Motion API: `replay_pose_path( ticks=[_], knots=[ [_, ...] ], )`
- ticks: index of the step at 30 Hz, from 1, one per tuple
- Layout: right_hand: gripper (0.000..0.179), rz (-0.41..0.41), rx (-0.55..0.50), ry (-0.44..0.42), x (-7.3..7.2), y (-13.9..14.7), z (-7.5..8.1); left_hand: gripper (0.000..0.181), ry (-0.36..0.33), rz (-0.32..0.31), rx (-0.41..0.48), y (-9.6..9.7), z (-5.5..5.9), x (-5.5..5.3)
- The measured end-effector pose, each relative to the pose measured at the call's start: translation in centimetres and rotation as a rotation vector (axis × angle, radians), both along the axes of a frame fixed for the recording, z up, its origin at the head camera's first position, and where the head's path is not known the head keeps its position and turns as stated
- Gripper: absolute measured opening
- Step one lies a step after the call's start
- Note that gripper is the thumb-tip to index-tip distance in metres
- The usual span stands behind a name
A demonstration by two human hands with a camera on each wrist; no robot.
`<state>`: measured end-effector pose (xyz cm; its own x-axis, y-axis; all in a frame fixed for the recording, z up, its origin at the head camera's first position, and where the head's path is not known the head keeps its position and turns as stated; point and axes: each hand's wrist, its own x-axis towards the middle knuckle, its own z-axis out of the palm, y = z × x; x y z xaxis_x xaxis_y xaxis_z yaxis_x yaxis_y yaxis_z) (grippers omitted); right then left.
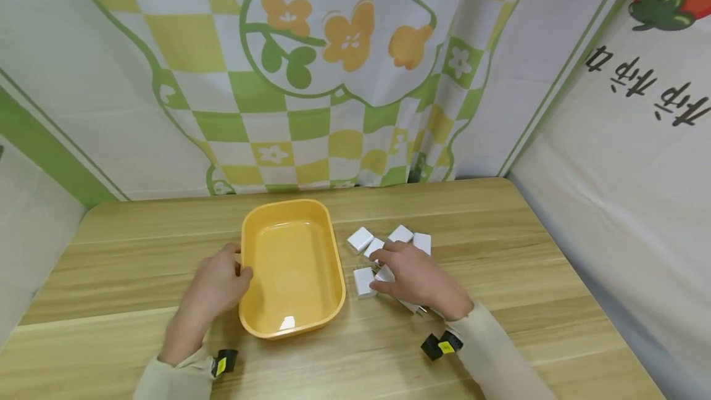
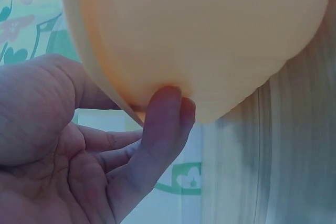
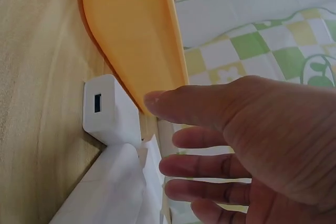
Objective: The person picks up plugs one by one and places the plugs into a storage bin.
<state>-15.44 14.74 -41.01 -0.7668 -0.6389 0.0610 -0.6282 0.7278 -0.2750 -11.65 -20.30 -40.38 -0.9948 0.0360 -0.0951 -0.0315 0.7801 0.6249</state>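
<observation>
Fingers [image 3: 205, 166] parted, my right hand [image 1: 413, 273] should pinch a white USB charger [image 3: 113, 111] squarely; my left hand [image 1: 219, 279] grips the yellow tray [image 1: 291, 252].

Desk [image 1: 489, 233]: pale wood-grain top, rounded far corners. Yellow tray [image 1: 291, 270] on it, open side up, long sides running near to far, left of middle. Right of tray, near but apart: loose cluster of white plug adapters [image 1: 361, 239], some touching, turned different ways. Metal prongs [image 1: 422, 311] show on one at the near end. Right wrist view: USB port [image 3: 97, 103] on another. Several partly hidden, exact count unclear.
</observation>
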Motion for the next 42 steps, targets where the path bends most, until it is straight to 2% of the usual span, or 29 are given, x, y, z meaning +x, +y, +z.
replay_pose_path(
  ticks=[10, 16, 23, 26, 33, 38, 42],
  knots=[
    [0.040, -0.007, 0.081, 0.004, -0.1, 0.1, 0.0, 0.047, 0.008, 0.004, 0.029, 0.9, 0.0, 0.0],
    [0.037, -0.083, 0.123, 0.008, -0.3, 0.4, -0.3, 0.043, 0.022, 0.008, 0.013, 0.7, 0.0, -0.1],
    [0.037, -0.160, 0.179, -0.011, -0.3, 0.1, -0.5, 0.040, 0.000, -0.001, -0.015, 0.3, 0.4, 0.0],
    [0.040, -0.173, 0.233, 0.011, -0.3, -0.3, -0.6, 0.038, -0.015, -0.007, -0.019, 0.2, 0.5, 0.1],
    [0.039, -0.204, 0.362, 0.090, 0.1, -1.3, -0.9, 0.035, -0.059, -0.009, 0.037, 0.3, 0.7, 0.3],
    [0.035, -0.206, 0.354, 0.120, 0.2, -1.4, -1.1, 0.033, -0.069, 0.002, 0.050, 0.4, 0.7, 0.4],
    [0.037, -0.195, 0.305, 0.106, 0.1, -1.0, -0.9, 0.031, -0.075, 0.003, 0.062, 0.4, 0.8, 0.4]
  ],
)
